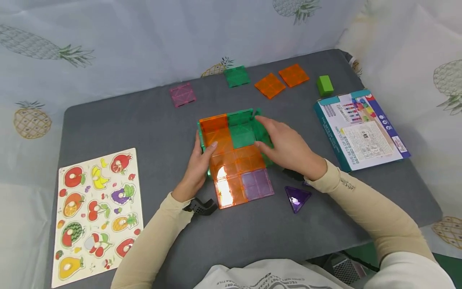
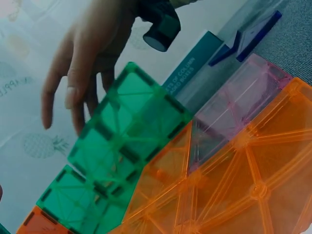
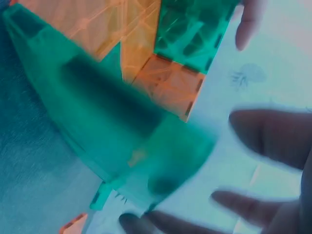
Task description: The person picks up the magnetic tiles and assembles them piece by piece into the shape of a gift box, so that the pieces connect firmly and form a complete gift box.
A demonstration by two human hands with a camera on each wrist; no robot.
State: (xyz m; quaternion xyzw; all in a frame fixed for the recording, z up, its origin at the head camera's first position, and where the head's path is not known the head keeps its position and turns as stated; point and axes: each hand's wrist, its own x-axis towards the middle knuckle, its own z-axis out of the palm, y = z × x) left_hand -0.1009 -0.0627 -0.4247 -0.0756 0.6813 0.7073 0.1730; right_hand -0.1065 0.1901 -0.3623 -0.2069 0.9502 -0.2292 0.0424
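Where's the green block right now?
Head view, far right of the table: the green block sits just beyond the box, to the right of the loose orange tiles.

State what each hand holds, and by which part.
Left hand: the tile structure, by its left wall. Right hand: at the green right wall; whether it grips cannot be told.

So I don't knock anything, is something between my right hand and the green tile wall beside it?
Nothing visible: your right hand is close beside the green tile wall, with no loose piece between.
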